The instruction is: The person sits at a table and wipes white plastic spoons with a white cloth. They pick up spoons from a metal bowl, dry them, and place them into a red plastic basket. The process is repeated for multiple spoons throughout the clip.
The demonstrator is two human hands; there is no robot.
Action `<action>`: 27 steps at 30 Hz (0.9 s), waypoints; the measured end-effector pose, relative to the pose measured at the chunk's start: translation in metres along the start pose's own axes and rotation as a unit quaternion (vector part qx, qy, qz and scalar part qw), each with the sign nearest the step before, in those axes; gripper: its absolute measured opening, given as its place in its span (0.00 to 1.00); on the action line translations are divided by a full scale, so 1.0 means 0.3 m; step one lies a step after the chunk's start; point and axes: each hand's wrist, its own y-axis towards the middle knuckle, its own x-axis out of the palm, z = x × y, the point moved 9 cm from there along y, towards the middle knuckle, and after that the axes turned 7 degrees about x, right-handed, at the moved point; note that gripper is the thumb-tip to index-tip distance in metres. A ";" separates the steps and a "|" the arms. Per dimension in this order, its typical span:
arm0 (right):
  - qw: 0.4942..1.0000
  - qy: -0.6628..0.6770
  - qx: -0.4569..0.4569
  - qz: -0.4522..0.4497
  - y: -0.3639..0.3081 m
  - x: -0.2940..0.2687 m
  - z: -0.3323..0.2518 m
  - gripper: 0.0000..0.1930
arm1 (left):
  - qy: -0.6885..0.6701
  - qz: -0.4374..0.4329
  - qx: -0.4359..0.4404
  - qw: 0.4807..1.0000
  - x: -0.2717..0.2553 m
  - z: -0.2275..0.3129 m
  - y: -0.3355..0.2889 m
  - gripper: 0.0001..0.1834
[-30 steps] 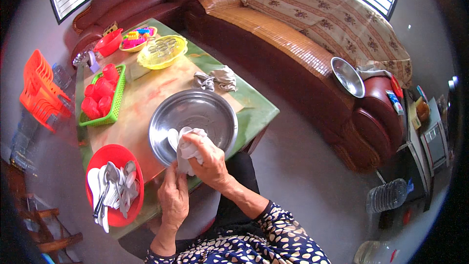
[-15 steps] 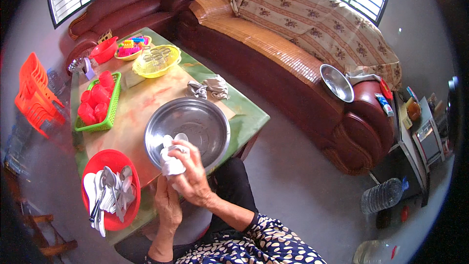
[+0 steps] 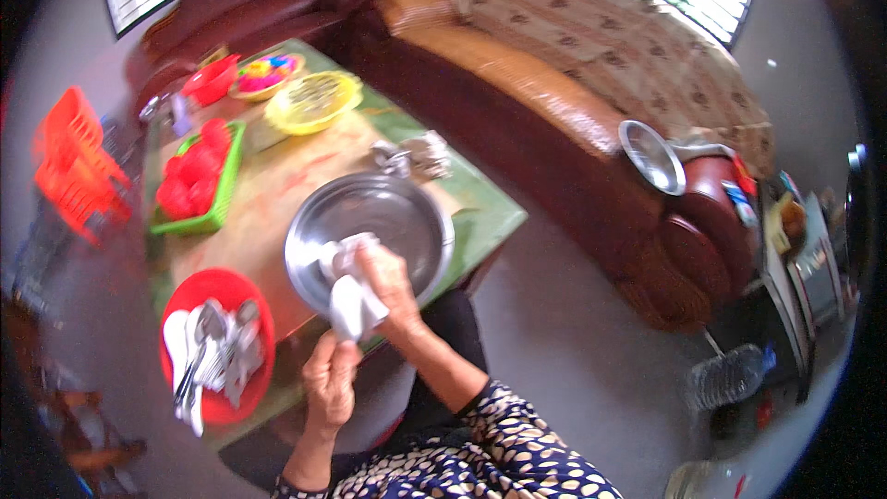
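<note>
Over the near rim of a steel basin point(image 3: 407, 212), my right hand point(image 3: 390, 288) is closed round a white cloth point(image 3: 358, 310). The cloth is wrapped about pale spoons, whose bowl ends are blurred beyond it. Lower down, my left hand point(image 3: 330, 379) pinches the near end of the spoons, mostly hidden by fingers and cloth. To the left, a red bowl point(image 3: 266, 351) holds several white and metal spoons point(image 3: 214, 351), their handles hanging over its near rim.
Farther along the table are a green basket point(image 3: 229, 189) with red cups point(image 3: 192, 180), a yellow basket point(image 3: 314, 103) and a crumpled grey cloth point(image 3: 427, 155). Red stacked chairs point(image 3: 78, 162) stand left. A sofa point(image 3: 517, 129) with another steel basin point(image 3: 652, 157) lies right.
My right hand and the cloth have moved slightly right, and the cloth now hangs lower toward my left hand. The view has shifted a little, and the spoon bowls are less distinct.
</note>
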 end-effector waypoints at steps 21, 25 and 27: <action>0.948 -0.129 -0.286 -0.060 -0.247 0.178 -0.159 0.23 | -0.095 0.075 0.002 0.993 -0.075 -0.023 -0.039 0.19; 0.997 0.025 -0.059 -0.046 -0.114 0.135 -0.084 0.12 | -0.019 0.027 -0.023 0.999 -0.067 -0.023 -0.056 0.17; 0.993 0.082 0.064 -0.052 -0.090 0.134 0.001 0.18 | -0.028 0.040 -0.049 0.998 -0.068 -0.023 -0.060 0.15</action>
